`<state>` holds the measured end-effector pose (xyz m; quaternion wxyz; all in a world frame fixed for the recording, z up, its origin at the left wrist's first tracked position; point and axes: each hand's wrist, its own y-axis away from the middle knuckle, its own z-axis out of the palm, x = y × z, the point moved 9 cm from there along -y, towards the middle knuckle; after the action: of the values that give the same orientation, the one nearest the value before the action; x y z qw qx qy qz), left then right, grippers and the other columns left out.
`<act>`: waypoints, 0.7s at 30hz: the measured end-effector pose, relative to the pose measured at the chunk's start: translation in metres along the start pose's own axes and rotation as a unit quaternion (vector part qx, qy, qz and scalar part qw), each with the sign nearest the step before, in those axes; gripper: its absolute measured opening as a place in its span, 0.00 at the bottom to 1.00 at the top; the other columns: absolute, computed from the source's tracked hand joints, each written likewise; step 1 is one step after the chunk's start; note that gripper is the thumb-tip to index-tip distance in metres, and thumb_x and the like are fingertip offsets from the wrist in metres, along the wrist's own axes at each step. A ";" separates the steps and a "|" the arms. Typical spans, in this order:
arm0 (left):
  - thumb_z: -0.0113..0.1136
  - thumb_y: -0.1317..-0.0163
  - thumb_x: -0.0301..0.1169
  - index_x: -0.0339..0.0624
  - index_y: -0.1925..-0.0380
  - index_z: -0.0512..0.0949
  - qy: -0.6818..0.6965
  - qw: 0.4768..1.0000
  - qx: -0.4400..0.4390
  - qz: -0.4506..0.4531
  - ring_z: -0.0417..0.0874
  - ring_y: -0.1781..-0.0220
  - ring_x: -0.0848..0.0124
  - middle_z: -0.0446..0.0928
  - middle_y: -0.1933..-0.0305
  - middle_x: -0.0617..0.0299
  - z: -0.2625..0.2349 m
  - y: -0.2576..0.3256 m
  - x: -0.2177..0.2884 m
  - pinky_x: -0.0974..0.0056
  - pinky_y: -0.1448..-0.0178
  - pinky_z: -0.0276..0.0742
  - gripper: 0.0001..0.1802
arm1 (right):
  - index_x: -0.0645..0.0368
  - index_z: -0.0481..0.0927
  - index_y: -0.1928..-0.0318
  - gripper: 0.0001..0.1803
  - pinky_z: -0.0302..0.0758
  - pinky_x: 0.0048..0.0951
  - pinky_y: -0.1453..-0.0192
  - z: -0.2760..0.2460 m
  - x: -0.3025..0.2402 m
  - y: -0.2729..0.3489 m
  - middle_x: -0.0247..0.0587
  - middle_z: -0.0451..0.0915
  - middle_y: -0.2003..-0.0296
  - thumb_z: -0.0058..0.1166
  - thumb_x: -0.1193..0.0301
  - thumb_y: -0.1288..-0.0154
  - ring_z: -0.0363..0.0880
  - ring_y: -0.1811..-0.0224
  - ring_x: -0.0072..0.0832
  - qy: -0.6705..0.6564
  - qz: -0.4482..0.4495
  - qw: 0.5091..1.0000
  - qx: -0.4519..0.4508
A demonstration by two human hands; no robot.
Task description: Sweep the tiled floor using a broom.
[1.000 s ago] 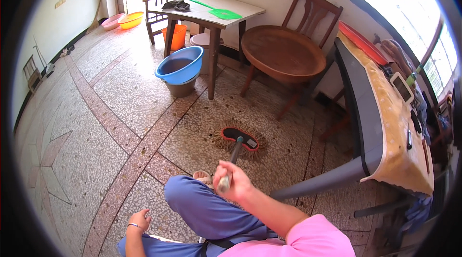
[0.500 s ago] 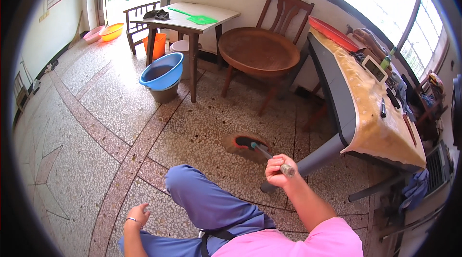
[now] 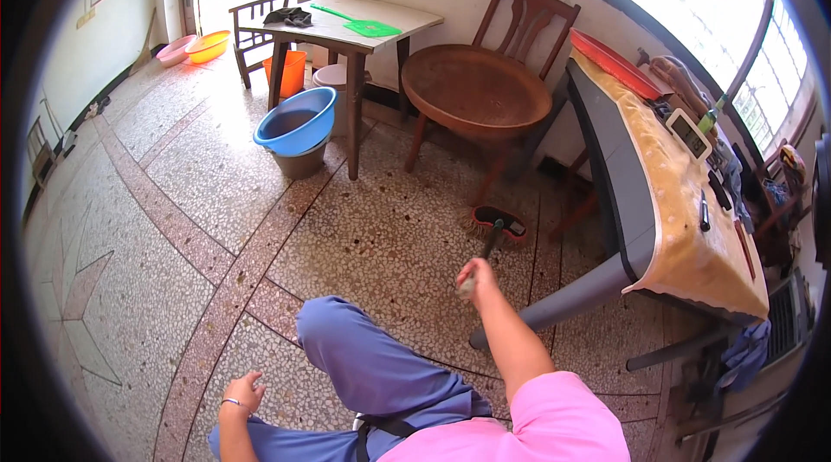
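Note:
My right hand (image 3: 475, 277) is wrapped round the handle of a short-handled broom (image 3: 499, 225). The broom's dark head, edged in red-orange with pale bristles, rests on the speckled floor (image 3: 381, 228) in front of a wooden chair. On that chair's seat lies a large round brown tray (image 3: 476, 91). My left hand (image 3: 245, 391) hangs over my left leg with its fingers partly stretched and nothing in it. A band circles the left wrist.
A cloth-covered table (image 3: 662, 193) stands on the right with a red tray (image 3: 610, 64) and small items. Its grey leg (image 3: 554, 296) slants close to my right forearm. Ahead left are a blue basin (image 3: 299, 120) on a bucket and a small table (image 3: 381, 19) with a green fly swatter.
My right hand has moved forward and left. The broom head has swung farther away and to the right, toward the chair legs. The left hand has barely moved.

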<state>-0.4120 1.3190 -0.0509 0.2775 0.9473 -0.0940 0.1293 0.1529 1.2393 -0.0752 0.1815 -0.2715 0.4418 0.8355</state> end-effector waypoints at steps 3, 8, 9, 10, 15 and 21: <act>0.59 0.48 0.39 0.49 0.52 0.74 0.028 0.999 -0.013 -0.009 0.79 0.61 0.58 0.78 0.64 0.50 0.004 -0.009 0.000 0.60 0.53 0.73 0.22 | 0.51 0.58 0.87 0.15 0.60 0.25 0.87 0.001 0.071 0.009 0.30 0.59 0.91 0.41 0.70 0.46 0.56 0.92 0.23 -0.057 0.154 0.986 0.028; 0.58 0.47 0.38 0.50 0.52 0.74 0.018 1.000 -0.019 -0.016 0.79 0.59 0.56 0.78 0.63 0.50 0.008 -0.017 0.002 0.59 0.51 0.73 0.21 | 0.49 0.55 0.87 0.16 0.58 0.20 0.88 0.002 0.085 0.036 0.24 0.55 0.92 0.43 0.73 0.48 0.53 0.93 0.18 -0.135 0.146 0.979 0.049; 0.58 0.47 0.38 0.50 0.52 0.74 0.016 0.999 -0.020 -0.022 0.79 0.59 0.56 0.78 0.63 0.50 0.010 -0.015 -0.005 0.59 0.51 0.73 0.21 | 0.49 0.55 0.87 0.16 0.57 0.20 0.88 0.003 0.082 0.035 0.24 0.55 0.92 0.42 0.73 0.48 0.52 0.93 0.18 -0.131 0.127 0.981 0.069; 0.59 0.48 0.38 0.49 0.52 0.74 -0.004 0.999 -0.033 -0.016 0.79 0.60 0.57 0.78 0.63 0.51 0.014 -0.020 -0.004 0.60 0.52 0.73 0.21 | 0.49 0.55 0.88 0.15 0.57 0.21 0.89 -0.002 0.075 0.020 0.25 0.55 0.92 0.42 0.73 0.50 0.53 0.93 0.19 -0.137 0.115 0.980 0.089; 0.58 0.49 0.39 0.52 0.53 0.74 -0.012 0.999 -0.019 -0.027 0.79 0.61 0.56 0.79 0.65 0.52 0.012 -0.009 -0.009 0.58 0.53 0.73 0.21 | 0.50 0.56 0.88 0.14 0.57 0.22 0.89 -0.011 0.020 -0.076 0.28 0.55 0.92 0.44 0.73 0.52 0.55 0.92 0.22 -0.059 0.036 0.996 0.052; 0.57 0.49 0.39 0.53 0.52 0.74 -0.003 0.993 -0.075 -0.086 0.79 0.59 0.56 0.79 0.65 0.52 0.035 -0.003 -0.022 0.58 0.52 0.73 0.21 | 0.57 0.67 0.78 0.15 0.62 0.27 0.88 -0.098 -0.123 -0.153 0.33 0.61 0.89 0.37 0.65 0.34 0.59 0.91 0.26 0.109 -0.068 0.977 0.167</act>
<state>-0.4253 1.3042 -0.0875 0.3573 0.9289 -0.0221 0.0945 0.3613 1.2330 -0.1430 0.2316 -0.3561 0.5731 0.7008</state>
